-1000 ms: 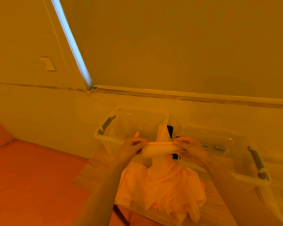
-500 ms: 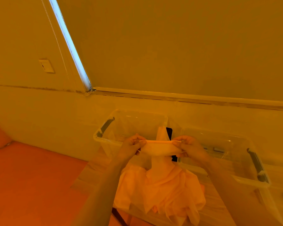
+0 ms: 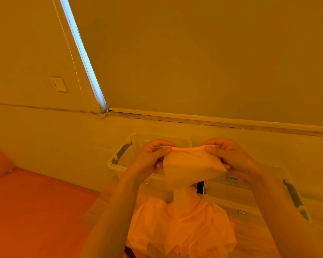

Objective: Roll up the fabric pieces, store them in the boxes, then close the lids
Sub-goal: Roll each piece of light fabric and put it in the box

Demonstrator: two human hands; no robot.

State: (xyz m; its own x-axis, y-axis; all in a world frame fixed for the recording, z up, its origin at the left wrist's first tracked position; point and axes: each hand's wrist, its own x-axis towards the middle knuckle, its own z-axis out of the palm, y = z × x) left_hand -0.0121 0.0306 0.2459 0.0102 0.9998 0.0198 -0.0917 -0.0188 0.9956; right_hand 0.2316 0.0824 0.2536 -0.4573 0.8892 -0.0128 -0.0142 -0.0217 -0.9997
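Fabric [image 3: 192, 162], a pale piece partly rolled at its top edge, is what I see held up in the air between both hands, above the gap between the two boxes. My left hand [image 3: 153, 155] pinches the left end of the roll, thumb in front and fingers [image 3: 159, 143] curled over the top. My right hand [image 3: 229, 157] grips the right end the same way, its thumb pressed on the front of the cloth. The unrolled part hangs down from the roll in a narrowing tail and meets the heap of fabric [image 3: 183, 226] lying crumpled on the bench [image 3: 254, 237] just below my forearms.

Behind the hands stand two clear plastic boxes, both without lids. I see the left box [image 3: 119, 164] with a dark handle clip on its left end; its walls are see-through, and my hands and the cloth cover most of its inside, so I cannot tell what lies in it. The right box [image 3: 268, 194] has a dark clip on its right end, and I make out a small grey object [image 3: 231, 178] near its back wall, too blurred to name. A dark narrow thing [image 3: 200, 187] shows in the gap between the boxes.

The bench stands against a pale wall, with a lowered blind [image 3: 194, 53] above and a wall switch [image 3: 58, 84] to the left.
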